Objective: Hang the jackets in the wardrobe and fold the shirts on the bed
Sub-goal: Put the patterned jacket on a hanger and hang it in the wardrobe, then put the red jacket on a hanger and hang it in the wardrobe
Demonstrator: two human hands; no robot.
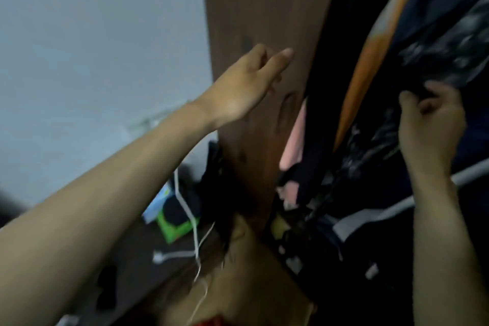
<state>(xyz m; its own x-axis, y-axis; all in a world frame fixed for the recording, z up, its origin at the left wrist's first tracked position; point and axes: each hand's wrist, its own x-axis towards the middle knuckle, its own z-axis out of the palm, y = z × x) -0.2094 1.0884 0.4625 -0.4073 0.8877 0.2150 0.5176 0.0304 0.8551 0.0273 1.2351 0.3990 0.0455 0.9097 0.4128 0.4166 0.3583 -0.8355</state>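
Observation:
The frame is blurred. My left hand reaches up with its fingers stretched out against the brown wooden wardrobe door. At the right, my right hand pinches the shiny dark fabric of a jacket that hangs inside the wardrobe. An orange stripe runs down the clothing beside that jacket. Lower down inside the wardrobe there are more dark clothes and a pink garment.
A grey wall fills the left. Below the door, on a dark surface, lie a green and black box, a light blue box and white cables. A brown cardboard box stands at the bottom centre. A pale rail crosses the wardrobe.

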